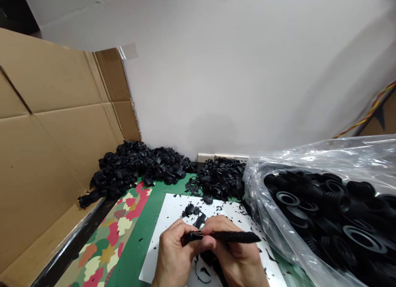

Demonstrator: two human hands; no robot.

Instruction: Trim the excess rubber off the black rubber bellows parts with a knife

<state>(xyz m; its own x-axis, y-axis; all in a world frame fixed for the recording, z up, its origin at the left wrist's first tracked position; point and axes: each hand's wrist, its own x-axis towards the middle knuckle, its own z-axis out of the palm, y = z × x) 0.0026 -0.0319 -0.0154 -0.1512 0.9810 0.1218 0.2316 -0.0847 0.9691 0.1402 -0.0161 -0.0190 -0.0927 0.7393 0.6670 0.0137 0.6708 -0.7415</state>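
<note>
Slim black tool (225,236) lies crosswise low in the middle of the view, just above the white sheet (168,221), gripped by both hands.

On the far left a brown cardboard wall (55,126) stands along the edge of the desk (136,245), which is covered in green. At the foot of the wall a heap of black ribbed rubber parts (130,165) runs back into the corner. In front of the heap a leaf-patterned mat (108,241) in red, cream and green lies flat on the desk.

The white sheet comes next, dotted with black shavings (192,210). Behind it a second, looser pile of black trimmings (221,179) sits against the pale wall (232,72).

Over the sheet, the left hand (173,256) has its fingers closed around the tool's left end, thumb pressed on top. The right hand (239,260) curls its fingers over the tool's middle, and the far end pokes out to the right. Something dark shows below the tool between the two hands, but I cannot tell what it is.

To the right a clear plastic bag (266,204) bulges with black ribbed rubber sleeves (334,212). Twisted red and yellow wires (371,111) run up behind the bag.
</note>
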